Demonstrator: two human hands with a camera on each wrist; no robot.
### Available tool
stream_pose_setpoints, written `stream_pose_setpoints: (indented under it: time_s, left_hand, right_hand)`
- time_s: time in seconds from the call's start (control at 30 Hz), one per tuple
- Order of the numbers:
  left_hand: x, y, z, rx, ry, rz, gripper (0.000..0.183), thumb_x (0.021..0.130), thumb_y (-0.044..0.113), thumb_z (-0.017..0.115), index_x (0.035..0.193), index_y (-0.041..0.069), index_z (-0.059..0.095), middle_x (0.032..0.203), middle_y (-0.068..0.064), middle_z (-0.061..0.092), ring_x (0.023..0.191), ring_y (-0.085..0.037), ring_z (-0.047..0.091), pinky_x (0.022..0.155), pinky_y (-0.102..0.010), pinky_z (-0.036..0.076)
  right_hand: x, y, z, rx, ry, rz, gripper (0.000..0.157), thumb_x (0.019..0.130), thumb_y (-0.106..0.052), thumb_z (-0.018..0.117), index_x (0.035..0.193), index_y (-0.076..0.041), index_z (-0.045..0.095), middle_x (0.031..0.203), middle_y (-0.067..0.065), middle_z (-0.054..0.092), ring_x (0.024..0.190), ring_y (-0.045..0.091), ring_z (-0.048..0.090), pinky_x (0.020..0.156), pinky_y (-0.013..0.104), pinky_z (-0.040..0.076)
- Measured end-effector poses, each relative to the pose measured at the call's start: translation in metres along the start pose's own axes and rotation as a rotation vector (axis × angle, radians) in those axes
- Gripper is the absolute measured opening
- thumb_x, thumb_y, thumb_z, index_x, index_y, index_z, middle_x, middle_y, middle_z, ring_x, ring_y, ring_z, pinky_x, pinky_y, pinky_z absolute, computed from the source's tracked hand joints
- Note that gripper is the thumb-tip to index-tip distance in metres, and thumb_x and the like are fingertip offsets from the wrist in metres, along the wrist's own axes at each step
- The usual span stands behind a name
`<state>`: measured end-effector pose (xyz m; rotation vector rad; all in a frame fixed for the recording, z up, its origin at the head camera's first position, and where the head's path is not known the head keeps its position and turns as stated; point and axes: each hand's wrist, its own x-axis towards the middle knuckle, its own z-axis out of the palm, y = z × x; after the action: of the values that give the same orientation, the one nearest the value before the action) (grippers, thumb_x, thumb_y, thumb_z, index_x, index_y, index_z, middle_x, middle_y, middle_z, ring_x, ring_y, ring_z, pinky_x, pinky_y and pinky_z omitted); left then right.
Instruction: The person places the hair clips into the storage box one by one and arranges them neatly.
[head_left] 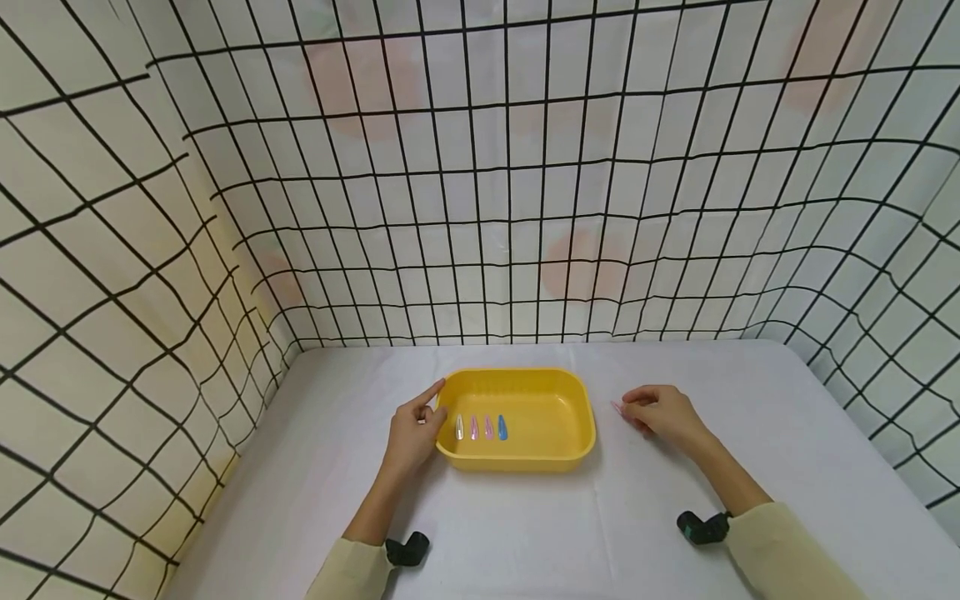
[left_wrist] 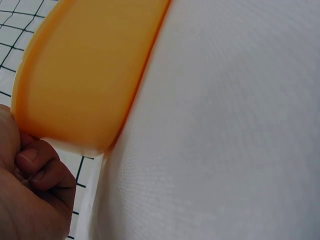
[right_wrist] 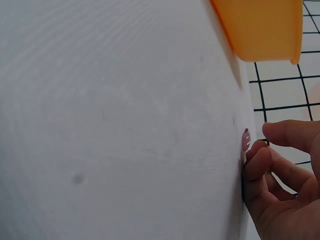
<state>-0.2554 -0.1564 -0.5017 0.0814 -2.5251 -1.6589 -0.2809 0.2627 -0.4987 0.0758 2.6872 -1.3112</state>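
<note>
A yellow plastic tray (head_left: 525, 462) stands on the white table. Inside it, toward the left, several snap hair clips lie in a row: a whitish clip (head_left: 460, 427), two pink ones and a blue clip (head_left: 502, 427). My left hand (head_left: 414, 429) grips the tray's left end, thumb over the rim and index finger stretched along the corner. The left wrist view shows its other fingers curled beside the tray wall (left_wrist: 85, 80). Right of the tray, my right hand (head_left: 663, 414) has a pink hair clip (right_wrist: 246, 140) at its fingertips, low by the tabletop; the exact contact is partly hidden.
A white cloth (head_left: 525, 533) covers the table. White fabric with a black grid (head_left: 510, 167) rises behind and at both sides. Dark wrist cameras (head_left: 407, 550) sit at the cuffs of the pale sleeves (head_left: 787, 554).
</note>
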Motion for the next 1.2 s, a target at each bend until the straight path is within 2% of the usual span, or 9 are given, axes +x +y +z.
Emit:
stream_pose_setpoints:
  time_s: [0.13, 0.37, 0.63, 0.93, 1.2]
  left_hand:
    - [0.0001, 0.0002, 0.0008, 0.005, 0.003, 0.0, 0.048, 0.095, 0.019, 0.066, 0.142, 0.029, 0.064, 0.063, 0.002, 0.046, 0.05, -0.011, 0.036, 0.045, -0.02, 0.032]
    - [-0.0004, 0.0014, 0.0005, 0.014, 0.005, -0.011, 0.048, 0.095, 0.019, 0.067, 0.142, 0.03, 0.064, 0.063, 0.002, 0.045, 0.05, -0.012, 0.037, 0.045, -0.021, 0.032]
    - [-0.0002, 0.001, -0.0004, -0.003, -0.004, -0.004, 0.049, 0.095, 0.018, 0.067, 0.143, 0.029, 0.063, 0.062, 0.002, 0.045, 0.05, -0.012, 0.037, 0.045, -0.021, 0.032]
    - [0.0002, -0.0003, 0.0001, -0.005, -0.003, -0.006, 0.049, 0.095, 0.018, 0.066, 0.143, 0.029, 0.063, 0.063, 0.002, 0.045, 0.05, -0.012, 0.036, 0.045, -0.02, 0.032]
    - [-0.0011, 0.0011, -0.0005, -0.012, -0.005, -0.002, 0.049, 0.095, 0.017, 0.066, 0.143, 0.028, 0.063, 0.061, 0.002, 0.044, 0.05, -0.012, 0.036, 0.045, -0.021, 0.031]
  right_hand:
    - [0.001, 0.0041, 0.0028, -0.051, 0.023, -0.018, 0.036, 0.096, -0.023, 0.071, 0.121, 0.002, 0.069, 0.094, 0.011, 0.07, 0.072, 0.018, 0.061, 0.061, 0.028, 0.055]
    - [0.0015, 0.0042, 0.0069, -0.172, 0.068, -0.091, 0.032, 0.094, -0.023, 0.073, 0.116, 0.0, 0.074, 0.096, 0.009, 0.073, 0.085, 0.02, 0.061, 0.069, 0.027, 0.051]
    - [0.0017, 0.0036, 0.0097, -0.234, 0.094, -0.136, 0.025, 0.093, -0.023, 0.074, 0.109, -0.004, 0.078, 0.089, 0.003, 0.072, 0.082, 0.018, 0.061, 0.072, 0.03, 0.049]
    - [0.0008, 0.0018, 0.0095, -0.25, 0.082, -0.163, 0.019, 0.092, -0.021, 0.074, 0.101, -0.004, 0.078, 0.083, 0.0, 0.073, 0.079, 0.016, 0.062, 0.074, 0.031, 0.05]
    - [-0.0038, -0.0036, 0.0066, -0.207, 0.052, -0.106, 0.026, 0.091, -0.024, 0.075, 0.106, -0.002, 0.076, 0.084, 0.002, 0.073, 0.078, 0.017, 0.062, 0.07, 0.029, 0.051]
